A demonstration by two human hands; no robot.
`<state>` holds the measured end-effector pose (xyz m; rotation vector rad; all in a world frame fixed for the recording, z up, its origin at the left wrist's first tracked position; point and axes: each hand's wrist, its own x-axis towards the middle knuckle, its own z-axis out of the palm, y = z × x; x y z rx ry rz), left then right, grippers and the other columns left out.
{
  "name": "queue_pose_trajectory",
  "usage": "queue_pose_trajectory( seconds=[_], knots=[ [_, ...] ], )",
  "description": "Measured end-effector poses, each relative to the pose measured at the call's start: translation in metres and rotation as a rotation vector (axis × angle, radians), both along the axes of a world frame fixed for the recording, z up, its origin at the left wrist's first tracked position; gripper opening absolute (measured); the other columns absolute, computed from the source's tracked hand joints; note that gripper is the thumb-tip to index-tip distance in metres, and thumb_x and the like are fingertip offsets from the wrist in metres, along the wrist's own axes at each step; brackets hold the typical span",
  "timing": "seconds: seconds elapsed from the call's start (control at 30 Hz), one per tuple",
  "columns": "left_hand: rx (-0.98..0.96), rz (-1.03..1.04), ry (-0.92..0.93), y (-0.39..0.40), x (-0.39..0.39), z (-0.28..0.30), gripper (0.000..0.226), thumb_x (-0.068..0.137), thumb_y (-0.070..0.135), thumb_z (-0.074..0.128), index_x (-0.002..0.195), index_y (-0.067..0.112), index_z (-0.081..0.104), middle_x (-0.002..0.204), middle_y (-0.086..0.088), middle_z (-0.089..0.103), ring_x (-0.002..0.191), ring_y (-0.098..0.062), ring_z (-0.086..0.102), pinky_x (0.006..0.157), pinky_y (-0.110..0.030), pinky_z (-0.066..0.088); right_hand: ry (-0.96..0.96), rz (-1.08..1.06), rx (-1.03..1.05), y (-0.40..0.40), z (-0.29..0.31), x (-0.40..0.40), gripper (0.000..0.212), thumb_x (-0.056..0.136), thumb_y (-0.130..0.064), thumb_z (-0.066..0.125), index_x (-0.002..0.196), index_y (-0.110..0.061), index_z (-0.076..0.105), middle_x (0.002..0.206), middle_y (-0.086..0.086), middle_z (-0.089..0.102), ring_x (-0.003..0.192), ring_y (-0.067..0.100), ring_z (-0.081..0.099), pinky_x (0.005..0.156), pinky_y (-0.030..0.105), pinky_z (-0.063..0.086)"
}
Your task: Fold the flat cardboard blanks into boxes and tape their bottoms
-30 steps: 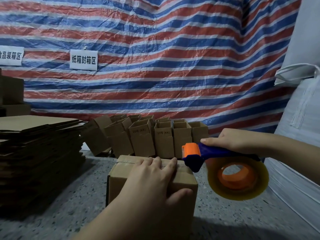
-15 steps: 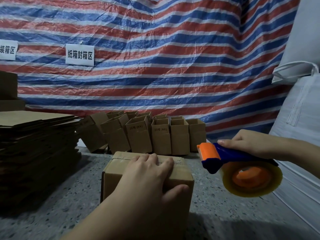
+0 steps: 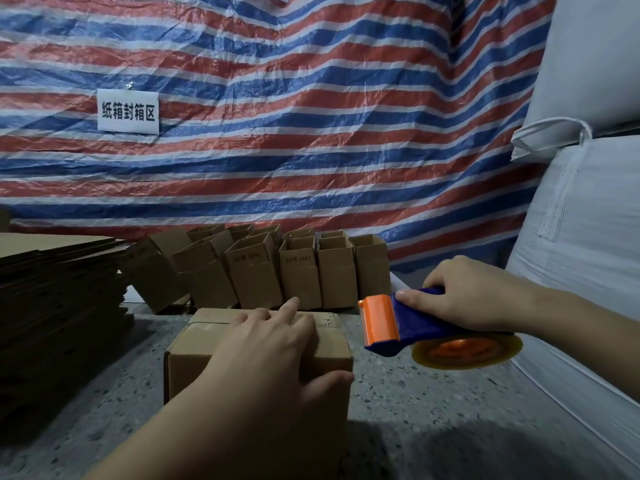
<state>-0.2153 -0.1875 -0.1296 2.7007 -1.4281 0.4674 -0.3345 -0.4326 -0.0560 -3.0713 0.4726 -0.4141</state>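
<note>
Brown cardboard box stands on the speckled grey floor, taped face up; left hand lies flat on its top, fingers spread, thumb over the near right edge; right hand grips the blue-and-orange tape dispenser just right of the box, clear of it; finished small boxes line the striped tarpaulin; flat brown blanks stacked at left.
</note>
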Motion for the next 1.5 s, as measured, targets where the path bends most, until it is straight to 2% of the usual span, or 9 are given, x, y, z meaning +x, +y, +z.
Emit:
queue_pose_trajectory(
  seconds=[0.07,0.17,0.33,0.63,0.8,0.9,1.0,1.23,1.5],
  knots=[
    [0.018,-0.008,0.023,-0.012,-0.002,0.007,0.109,0.057,0.095,0.01,0.14,0.031,0.038,0.164,0.0,0.013,0.146,-0.025,0.026,0.116,-0.043,0.028,0.012,-0.008,-0.011,-0.002,-0.004,0.002,0.086,0.07,-0.093,0.028,0.069,-0.019,0.071,0.06,0.0,0.067,0.051,0.01,0.058,0.057,0.029,0.047],
    [0.027,-0.065,0.053,-0.027,-0.002,0.003,0.099,0.075,0.086,0.031,0.154,0.034,0.002,0.165,0.003,0.003,0.147,-0.024,0.024,0.116,-0.04,0.028,0.016,-0.018,-0.029,-0.006,-0.009,0.005,0.085,0.074,-0.091,0.031,0.071,-0.017,0.072,0.063,0.002,0.068,0.052,0.012,0.059,0.056,0.032,0.048],
    [0.03,-0.126,-0.051,-0.027,0.005,-0.012,0.093,0.073,0.082,0.006,0.155,0.038,0.005,0.165,0.008,0.009,0.149,-0.026,0.019,0.119,-0.042,0.02,-0.019,0.017,0.17,-0.022,-0.011,-0.001,0.087,0.068,-0.091,0.033,0.072,-0.014,0.073,0.063,0.008,0.066,0.047,0.009,0.052,0.057,0.029,0.041],
    [-0.018,-0.165,-0.096,-0.023,0.005,-0.016,0.094,0.072,0.082,-0.003,0.154,0.038,0.008,0.163,0.008,0.019,0.148,-0.025,0.025,0.119,-0.042,0.024,-0.038,0.056,0.362,-0.043,-0.013,-0.017,0.096,0.069,-0.096,0.037,0.071,-0.008,0.072,0.06,0.011,0.064,0.05,0.015,0.055,0.06,0.028,0.042],
    [-0.026,-0.161,-0.111,-0.025,0.005,-0.02,0.088,0.072,0.082,-0.007,0.151,0.043,-0.003,0.163,0.004,0.019,0.147,-0.029,0.026,0.117,-0.044,0.024,-0.013,-0.02,0.153,-0.029,-0.009,-0.02,0.09,0.065,-0.095,0.029,0.069,-0.016,0.073,0.065,0.007,0.068,0.051,0.015,0.059,0.059,0.031,0.046],
    [-0.032,-0.159,-0.131,-0.026,0.003,-0.019,0.092,0.068,0.08,-0.01,0.151,0.044,0.009,0.162,0.003,0.025,0.145,-0.029,0.03,0.115,-0.044,0.028,0.002,-0.076,-0.188,-0.005,-0.009,-0.019,0.095,0.064,-0.099,0.011,0.067,-0.024,0.069,0.061,-0.003,0.066,0.055,0.012,0.061,0.059,0.031,0.053],
    [-0.038,-0.164,-0.139,-0.025,0.0,-0.018,0.093,0.068,0.079,-0.009,0.149,0.043,0.019,0.16,0.003,0.029,0.142,-0.026,0.035,0.113,-0.042,0.029,-0.002,-0.066,-0.406,0.023,-0.018,-0.012,0.08,0.075,-0.09,0.015,0.063,-0.025,0.061,0.056,-0.008,0.059,0.053,0.007,0.056,0.051,0.026,0.045],
    [-0.039,-0.166,-0.148,-0.026,0.001,-0.017,0.096,0.068,0.078,-0.009,0.15,0.04,0.023,0.158,0.003,0.033,0.139,-0.025,0.039,0.111,-0.041,0.033,0.006,-0.135,-0.592,0.064,-0.011,0.005,0.054,0.094,-0.069,0.035,0.069,-0.023,0.048,0.064,-0.004,0.055,0.059,0.012,0.052,0.052,0.028,0.039],
    [-0.025,-0.158,-0.165,-0.026,-0.001,-0.014,0.09,0.074,0.077,-0.005,0.149,0.039,0.026,0.157,0.003,0.035,0.137,-0.025,0.041,0.109,-0.04,0.036,0.126,-0.171,-0.702,0.081,-0.002,0.008,0.045,0.099,-0.056,0.04,0.091,-0.018,0.061,0.07,0.0,0.052,0.06,0.018,0.05,0.059,0.032,0.042]
  ],
)
